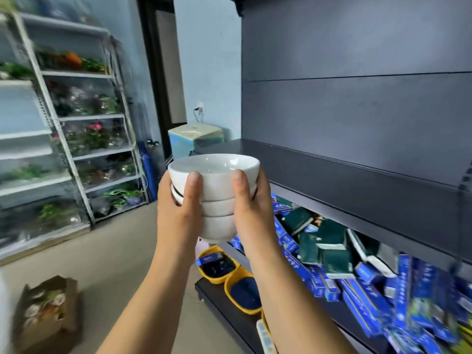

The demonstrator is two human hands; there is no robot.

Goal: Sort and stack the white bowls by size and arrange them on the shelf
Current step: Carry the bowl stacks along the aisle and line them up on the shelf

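A stack of three nested white bowls [215, 198] hangs in the air in front of me. My left hand [178, 208] grips its left side with the thumb up the front, and my right hand [251, 203] grips its right side the same way. The stack is at the left front corner of a dark grey shelf board [344, 180], just before its edge. The board's top is bare. The bowls' far sides are hidden behind my fingers.
Below the board, a lower shelf holds several blue boxes [370, 297] and dark green packs [329, 246], with yellow trays [245, 292] at its left end. A white rack of plants [89, 129] stands at the left. A brown cardboard box [46, 312] sits on the floor.
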